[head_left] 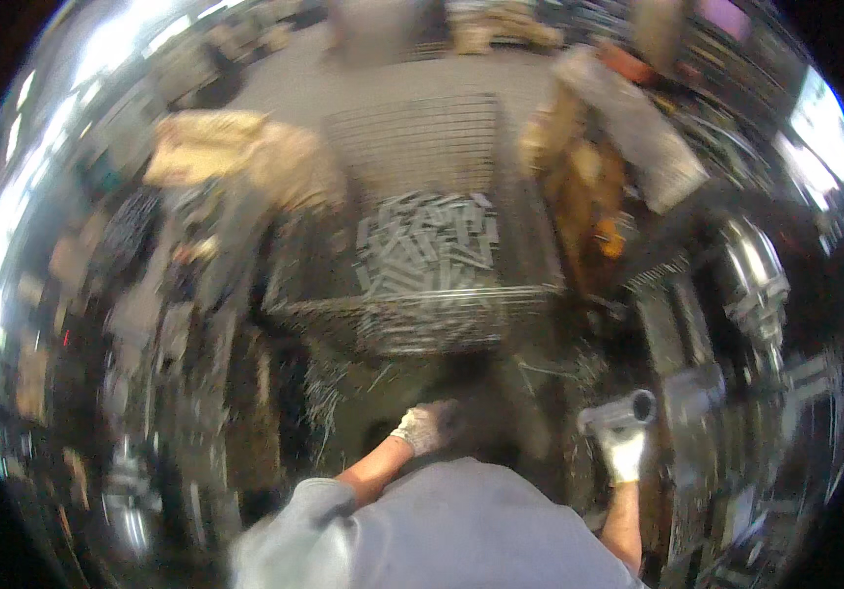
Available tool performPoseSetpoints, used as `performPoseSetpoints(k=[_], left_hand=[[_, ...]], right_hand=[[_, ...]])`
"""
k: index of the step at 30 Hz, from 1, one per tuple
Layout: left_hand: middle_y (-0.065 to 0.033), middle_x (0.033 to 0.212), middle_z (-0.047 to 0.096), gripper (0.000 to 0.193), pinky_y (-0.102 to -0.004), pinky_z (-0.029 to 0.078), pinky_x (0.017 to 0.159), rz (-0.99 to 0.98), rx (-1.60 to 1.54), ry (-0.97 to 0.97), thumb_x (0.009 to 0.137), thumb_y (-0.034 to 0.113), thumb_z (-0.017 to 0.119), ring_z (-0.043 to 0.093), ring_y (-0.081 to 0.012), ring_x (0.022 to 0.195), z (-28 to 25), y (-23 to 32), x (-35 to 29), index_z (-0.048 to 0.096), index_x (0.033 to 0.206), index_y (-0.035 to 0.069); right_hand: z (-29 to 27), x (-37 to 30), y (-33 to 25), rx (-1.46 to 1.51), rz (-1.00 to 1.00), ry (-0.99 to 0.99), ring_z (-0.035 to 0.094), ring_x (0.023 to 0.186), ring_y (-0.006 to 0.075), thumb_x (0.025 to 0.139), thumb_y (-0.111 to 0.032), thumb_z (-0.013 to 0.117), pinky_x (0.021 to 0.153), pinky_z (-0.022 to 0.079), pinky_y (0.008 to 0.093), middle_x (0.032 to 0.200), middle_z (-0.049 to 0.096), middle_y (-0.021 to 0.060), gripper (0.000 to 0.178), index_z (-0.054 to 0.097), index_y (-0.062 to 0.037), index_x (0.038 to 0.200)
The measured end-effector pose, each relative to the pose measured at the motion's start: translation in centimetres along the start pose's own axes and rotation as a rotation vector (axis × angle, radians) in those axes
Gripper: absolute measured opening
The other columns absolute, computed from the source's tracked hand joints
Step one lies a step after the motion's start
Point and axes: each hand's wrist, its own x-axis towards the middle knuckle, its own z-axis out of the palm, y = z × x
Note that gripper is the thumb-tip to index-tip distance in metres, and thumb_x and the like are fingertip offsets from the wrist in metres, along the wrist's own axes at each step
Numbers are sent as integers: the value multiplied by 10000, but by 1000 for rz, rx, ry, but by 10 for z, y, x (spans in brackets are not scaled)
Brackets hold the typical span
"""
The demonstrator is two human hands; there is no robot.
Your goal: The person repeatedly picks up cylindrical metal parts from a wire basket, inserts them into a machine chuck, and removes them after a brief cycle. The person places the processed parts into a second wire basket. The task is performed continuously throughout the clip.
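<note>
My right hand [625, 457], in a whitish work glove, is closed on a short grey metal tube [610, 412]. The tube lies crosswise, its round open end pointing right. My left hand [424, 428] wears a glove with a pale cuff and darker fingers. It hangs in front of my body, close to a dark, blurred area, and motion smears its fingers. Beyond my hands stands a wire basket [412, 298] holding many grey metal pieces [427, 245].
Stuffed sacks [236, 157] sit left of the basket, and a pale sack [628, 128] drapes over things at the right. A machine with a shiny metal cylinder [754, 260] stands on my right. Thin metal shavings [324, 398] lie near the basket's left front.
</note>
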Motion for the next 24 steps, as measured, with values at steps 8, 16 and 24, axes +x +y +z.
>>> performPoseSetpoints(k=[8,16,24], left_hand=[[-207,1240,719,467,-486,552,981,-721,-77,307,957,465,645,691,-391,1142,-35,-213,-229,677,1275,125],[-218,1174,737,465,-465,551,967,-1368,-687,1039,970,495,633,705,-386,1128,61,-202,-375,714,1229,117],[-298,1220,703,523,-494,483,974,-2095,-589,2342,1086,415,502,658,-468,1121,148,-165,-427,665,1265,-48]], right_hand=[[347,-37,-109,-262,-234,-987,783,832,235,794,-286,837,761,592,370,841,792,96,239,786,-74,891],[526,-80,-247,-275,-799,-1497,775,865,268,774,-342,889,753,597,396,926,782,123,372,747,-109,1027],[721,-120,-293,-38,-962,-1657,782,839,272,761,-198,892,752,587,377,877,800,130,229,785,-38,885]])
